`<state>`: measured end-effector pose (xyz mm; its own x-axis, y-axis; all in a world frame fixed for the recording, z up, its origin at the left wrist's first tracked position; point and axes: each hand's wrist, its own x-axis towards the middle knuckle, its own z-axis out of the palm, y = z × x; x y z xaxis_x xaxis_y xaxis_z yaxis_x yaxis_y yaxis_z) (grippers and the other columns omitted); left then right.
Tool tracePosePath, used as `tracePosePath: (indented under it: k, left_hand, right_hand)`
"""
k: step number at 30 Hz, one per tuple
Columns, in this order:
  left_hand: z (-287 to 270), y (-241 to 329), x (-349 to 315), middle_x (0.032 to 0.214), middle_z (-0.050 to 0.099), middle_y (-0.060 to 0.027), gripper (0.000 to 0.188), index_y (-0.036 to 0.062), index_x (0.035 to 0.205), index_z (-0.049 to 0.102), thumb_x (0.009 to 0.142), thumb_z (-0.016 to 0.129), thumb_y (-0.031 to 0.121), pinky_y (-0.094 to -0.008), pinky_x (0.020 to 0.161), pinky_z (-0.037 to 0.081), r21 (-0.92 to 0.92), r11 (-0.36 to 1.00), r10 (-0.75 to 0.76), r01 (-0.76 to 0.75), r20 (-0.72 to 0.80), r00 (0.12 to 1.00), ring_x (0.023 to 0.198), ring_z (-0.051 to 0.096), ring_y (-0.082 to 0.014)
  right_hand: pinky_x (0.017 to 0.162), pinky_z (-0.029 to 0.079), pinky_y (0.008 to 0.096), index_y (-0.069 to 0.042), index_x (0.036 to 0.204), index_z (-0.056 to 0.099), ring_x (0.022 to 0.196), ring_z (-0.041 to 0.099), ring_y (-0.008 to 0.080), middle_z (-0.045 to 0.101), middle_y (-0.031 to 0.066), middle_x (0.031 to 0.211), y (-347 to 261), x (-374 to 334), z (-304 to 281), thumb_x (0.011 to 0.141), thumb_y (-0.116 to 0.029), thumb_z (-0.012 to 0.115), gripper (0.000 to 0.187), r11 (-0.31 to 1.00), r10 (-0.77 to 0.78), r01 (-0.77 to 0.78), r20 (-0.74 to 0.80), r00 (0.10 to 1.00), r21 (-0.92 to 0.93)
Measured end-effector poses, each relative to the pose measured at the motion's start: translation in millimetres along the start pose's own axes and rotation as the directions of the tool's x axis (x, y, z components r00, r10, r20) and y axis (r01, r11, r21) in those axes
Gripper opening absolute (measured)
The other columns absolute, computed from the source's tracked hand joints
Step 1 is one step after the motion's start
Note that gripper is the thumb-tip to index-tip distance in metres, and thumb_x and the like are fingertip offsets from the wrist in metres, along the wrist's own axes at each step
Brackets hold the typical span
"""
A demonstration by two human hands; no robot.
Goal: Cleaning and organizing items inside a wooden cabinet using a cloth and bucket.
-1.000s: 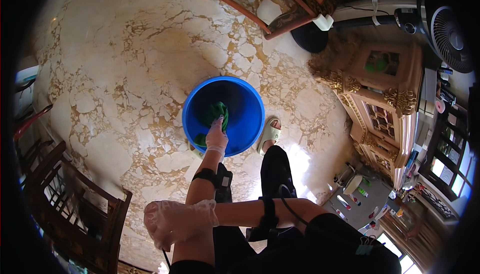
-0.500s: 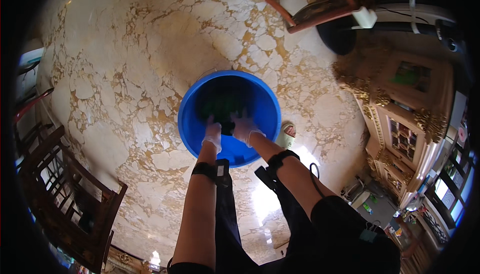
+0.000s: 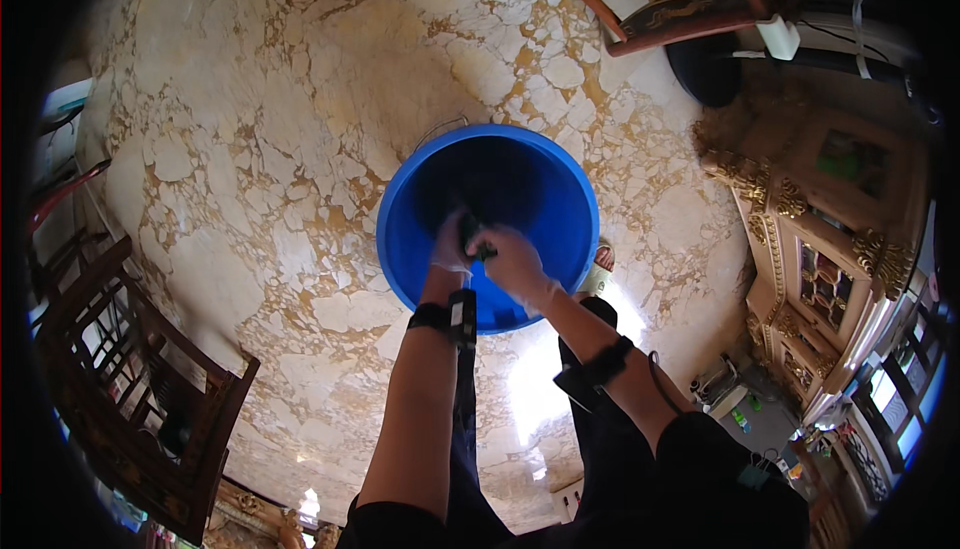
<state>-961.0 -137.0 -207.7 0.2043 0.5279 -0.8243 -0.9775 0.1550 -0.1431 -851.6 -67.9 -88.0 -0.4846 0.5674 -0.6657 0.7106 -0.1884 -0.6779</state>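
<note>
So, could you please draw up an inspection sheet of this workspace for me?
Surface: pale, brown-veined marble-look floor, with bright glare below the bucket.
Job's things: blue bucket standing on the floor; dark green cloth at the hands, mostly hidden.
Clutter: small green item, lower right, too small to identify.
Hands: both gloved; right hand grips the cloth; left hand blurred, grip unclear.
Cables: thin dark cord by the right forearm.
Surroundings: dark wooden chair left, carved wooden cabinet right.

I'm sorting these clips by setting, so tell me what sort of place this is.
Most likely a room in a home, perhaps a living room: there is a gilded, carved wooden cabinet, a dark wooden chair and a polished, marble-patterned floor.
</note>
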Motion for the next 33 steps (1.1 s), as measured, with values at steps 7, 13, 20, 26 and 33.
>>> tracePosePath:
  k: [7,13,20,26,33]
  left_hand:
    - [37,-46,-58,0.095,0.067,-0.0128,0.027,0.0040,0.104,0.063,0.081,0.063,0.018,-0.0330,0.078,0.050,0.864,0.114,0.452,-0.490,0.394,0.800,0.087,0.064,-0.0260]
    - [-2,0,-52,0.097,0.065,-0.0110,0.042,0.0066,0.111,0.058,0.072,0.069,0.016,-0.0411,0.082,0.050,0.904,-0.415,0.571,-0.107,0.350,0.742,0.090,0.062,-0.0260]
    - [4,-6,8,0.106,0.062,-0.0101,0.034,0.0069,0.113,0.056,0.088,0.055,0.030,-0.0376,0.088,0.049,0.120,0.989,-0.022,0.082,-0.434,0.901,0.097,0.059,-0.0249]
    - [10,9,-5,0.108,0.062,-0.0140,0.045,0.0050,0.117,0.056,0.090,0.050,0.040,-0.0397,0.087,0.049,0.059,0.995,0.082,-0.077,-0.087,0.993,0.098,0.061,-0.0273]
    - [6,-18,-38,0.103,0.062,-0.0132,0.032,0.0005,0.112,0.055,0.087,0.052,0.021,-0.0362,0.084,0.051,-0.025,0.997,0.082,-0.079,0.202,0.976,0.091,0.062,-0.0252]
  right_hand:
    - [0.081,0.044,0.0410,-0.010,0.100,0.057,0.091,0.055,0.0357,0.059,0.0152,0.092,9,11,-6,0.082,-0.014,0.058,0.018,0.987,-0.151,0.123,-0.328,0.933,-0.104]
    - [0.094,0.036,0.0509,-0.017,0.114,0.057,0.110,0.048,0.0386,0.054,0.0124,0.115,47,61,-2,0.079,-0.015,0.060,0.035,0.771,-0.121,0.081,-0.021,0.992,-0.631]
    - [0.105,0.022,0.0600,-0.022,0.129,0.052,0.129,0.032,0.0431,0.043,0.0171,0.136,60,89,12,0.079,-0.012,0.056,0.051,0.705,0.115,-0.155,-0.104,0.988,-0.692]
    - [0.078,0.048,0.0419,-0.008,0.105,0.059,0.096,0.058,0.0389,0.062,0.0220,0.095,0,27,-1,0.076,-0.010,0.056,0.029,0.992,-0.113,0.115,0.045,0.993,-0.042]
    - [0.074,0.048,0.0427,-0.005,0.104,0.053,0.088,0.060,0.0394,0.061,0.0224,0.092,-41,-29,-13,0.082,-0.022,0.064,0.030,0.957,-0.017,0.047,-0.107,0.994,0.286]
